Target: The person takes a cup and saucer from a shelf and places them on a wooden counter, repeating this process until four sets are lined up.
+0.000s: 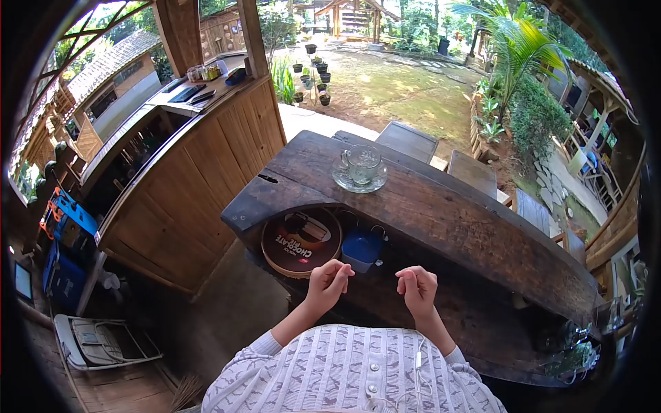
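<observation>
My left hand is closed in front of my body, fingertips pressed together, near the round chocolate pie tin. What it holds, if anything, is too small to make out. My right hand is closed in the same way, a little apart from the left, over the dark lower shelf. Between and beyond the hands is a blue container beside the tin. On the wooden counter top stands a clear glass cup on a glass saucer.
A wood-panelled counter stands at the left, with jars and dark items on top. A folded white chair is at the lower left. Stools line the counter's far side. Glassware sits at the lower right.
</observation>
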